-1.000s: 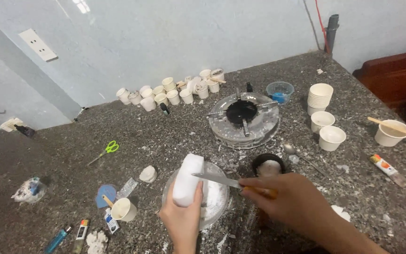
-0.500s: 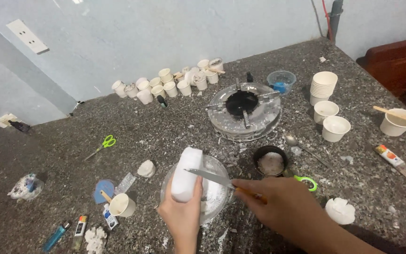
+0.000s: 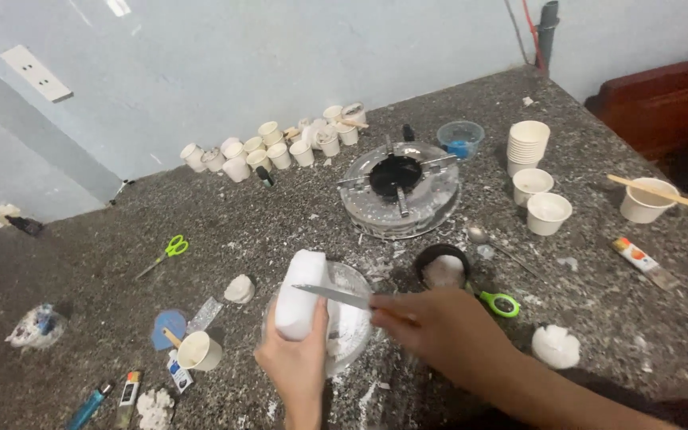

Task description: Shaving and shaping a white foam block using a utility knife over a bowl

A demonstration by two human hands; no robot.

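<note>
- Nearest the lens, my left hand (image 3: 296,362) is wrapped around a white block (image 3: 300,295), fingers closed on its lower part, holding it upright over a clear round bowl (image 3: 352,326).
- Beside it, my right hand (image 3: 439,326) is closed on the handle of a knife (image 3: 332,296); the blade lies flat, pointing left, and its edge meets the block's right side near the top.
- White shavings lie in the bowl and on the dark speckled counter (image 3: 280,223) around it.
- Just right of my right hand I see a small dark pot (image 3: 442,267) with a green-ended handle (image 3: 502,303), and a white lump (image 3: 555,346) near my forearm.
- Off to the left sit a paper cup with a stick in it (image 3: 198,350), a blue scrap (image 3: 167,326), a smaller white lump (image 3: 240,288), two lighters (image 3: 109,396) and green-handled scissors (image 3: 165,253).
- Farther back, a round gas burner (image 3: 398,187) stands at mid-counter, with a metal spoon (image 3: 491,243) lying between it and the pot.
- To its right are a stack of paper cups (image 3: 529,143), two single cups (image 3: 541,199) and a cup with a wooden stick across it (image 3: 646,199).
- Behind the burner, a clear tub with something blue inside (image 3: 459,138).
- Against the pale blue wall, a row of small white cups (image 3: 268,147).
</note>
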